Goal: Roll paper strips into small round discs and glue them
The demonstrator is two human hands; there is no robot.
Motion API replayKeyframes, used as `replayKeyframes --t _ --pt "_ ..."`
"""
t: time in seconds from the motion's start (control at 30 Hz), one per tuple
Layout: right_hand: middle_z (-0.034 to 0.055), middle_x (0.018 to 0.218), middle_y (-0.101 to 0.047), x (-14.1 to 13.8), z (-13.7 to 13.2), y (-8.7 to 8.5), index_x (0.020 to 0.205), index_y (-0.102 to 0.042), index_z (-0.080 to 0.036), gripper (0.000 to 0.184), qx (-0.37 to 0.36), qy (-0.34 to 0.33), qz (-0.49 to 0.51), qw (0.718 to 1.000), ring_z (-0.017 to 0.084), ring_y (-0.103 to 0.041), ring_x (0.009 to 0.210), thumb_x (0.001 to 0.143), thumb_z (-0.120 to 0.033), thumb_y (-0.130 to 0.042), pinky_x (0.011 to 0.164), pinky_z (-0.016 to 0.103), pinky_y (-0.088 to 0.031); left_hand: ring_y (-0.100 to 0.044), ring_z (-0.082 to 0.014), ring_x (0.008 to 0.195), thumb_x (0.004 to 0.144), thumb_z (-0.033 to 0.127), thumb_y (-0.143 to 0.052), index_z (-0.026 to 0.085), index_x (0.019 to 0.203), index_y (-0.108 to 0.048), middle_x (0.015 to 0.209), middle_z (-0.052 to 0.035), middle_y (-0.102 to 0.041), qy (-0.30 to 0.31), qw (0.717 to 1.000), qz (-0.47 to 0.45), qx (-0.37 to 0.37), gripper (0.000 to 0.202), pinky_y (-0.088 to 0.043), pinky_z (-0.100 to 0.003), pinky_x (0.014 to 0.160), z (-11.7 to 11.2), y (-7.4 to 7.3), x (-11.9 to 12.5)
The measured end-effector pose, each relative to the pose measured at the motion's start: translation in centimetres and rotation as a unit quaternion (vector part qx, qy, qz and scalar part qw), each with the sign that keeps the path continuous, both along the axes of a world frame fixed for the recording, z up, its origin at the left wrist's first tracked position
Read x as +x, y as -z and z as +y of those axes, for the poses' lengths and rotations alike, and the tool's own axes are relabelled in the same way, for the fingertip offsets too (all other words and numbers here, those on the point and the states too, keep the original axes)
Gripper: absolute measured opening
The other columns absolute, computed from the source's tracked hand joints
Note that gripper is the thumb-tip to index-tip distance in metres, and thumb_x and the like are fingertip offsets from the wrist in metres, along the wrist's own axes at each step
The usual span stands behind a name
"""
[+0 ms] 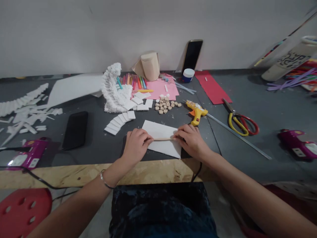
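The left hand (137, 145) and the right hand (190, 142) sit close together, with the fingers curled closed and gripping the two ends of a thin wooden stick (162, 139). The stick runs level between the fingertips, and only its middle shows. Just under the fingers lies a white sheet (158, 129), though I cannot tell whether the stick presses on it or sits barely above it.

Even pressure from both hands seems the best way to hold the stick steady, with the fingertips near its ends so it does not roll or bow. Resting the hands on the sheet also helps to stop it sliding.

Ahead of the right fingers lies a yellow glue gun (196, 112), with a long metal ruler (237, 135) and yellow-and-red scissors (241, 123) farther right. Ahead of the fingers, small wooden discs (165, 105) sit in a cluster. Beyond the left fingers, white foam strips (119, 121) lie in a fanned row, and a black phone (75, 130) lies well to the left.
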State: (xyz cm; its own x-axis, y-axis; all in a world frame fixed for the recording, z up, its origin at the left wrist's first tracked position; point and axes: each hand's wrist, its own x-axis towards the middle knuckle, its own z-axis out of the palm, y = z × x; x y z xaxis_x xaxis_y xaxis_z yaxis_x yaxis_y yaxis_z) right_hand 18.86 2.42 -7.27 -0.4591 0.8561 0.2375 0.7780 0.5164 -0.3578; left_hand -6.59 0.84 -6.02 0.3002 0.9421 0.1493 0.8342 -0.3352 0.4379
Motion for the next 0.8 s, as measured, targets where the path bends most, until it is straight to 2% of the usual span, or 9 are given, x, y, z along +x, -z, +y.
replayKeyframes --t 0.33,0.63,0.8 --pt "0.0070 0.098 -0.064 0.6 1.0 0.5 0.075 -0.067 -0.022 0.020 -0.019 0.049 0.004 0.999 0.025 -0.053 0.094 0.086 -0.038 -0.064 0.079 0.040 -0.035 -0.052 -0.0214 0.094 0.087 0.034 -0.064 0.023 0.079 -0.070 0.090 -0.0019 -0.063 -0.043 0.998 -0.016 -0.038 0.015 -0.030 -0.039 0.081 0.1 -0.4 0.0" --pt "0.0062 0.096 -0.063 0.1 2.1 -1.4 0.071 -0.073 -0.026 0.014 -0.104 0.052 -0.045 0.992 0.027 -0.055 0.096 0.080 -0.037 -0.069 0.083 0.044 -0.036 -0.053 -0.0217 0.091 0.083 0.036 -0.067 0.021 0.073 -0.069 0.089 -0.0025 -0.063 -0.037 0.996 -0.008 -0.077 0.018 -0.030 -0.039 0.082 1.4 -0.6 -0.1" --pt "0.0068 0.100 -0.063 -0.1 2.3 -1.8 0.071 -0.072 -0.025 0.016 -0.129 0.058 -0.064 0.988 0.029 -0.054 0.098 0.081 -0.037 -0.068 0.084 0.046 -0.036 -0.052 -0.0226 0.089 0.079 0.034 -0.069 0.018 0.066 -0.063 0.085 -0.0028 -0.060 -0.036 0.995 0.022 -0.088 0.021 -0.031 -0.039 0.082 1.8 -0.9 0.1"
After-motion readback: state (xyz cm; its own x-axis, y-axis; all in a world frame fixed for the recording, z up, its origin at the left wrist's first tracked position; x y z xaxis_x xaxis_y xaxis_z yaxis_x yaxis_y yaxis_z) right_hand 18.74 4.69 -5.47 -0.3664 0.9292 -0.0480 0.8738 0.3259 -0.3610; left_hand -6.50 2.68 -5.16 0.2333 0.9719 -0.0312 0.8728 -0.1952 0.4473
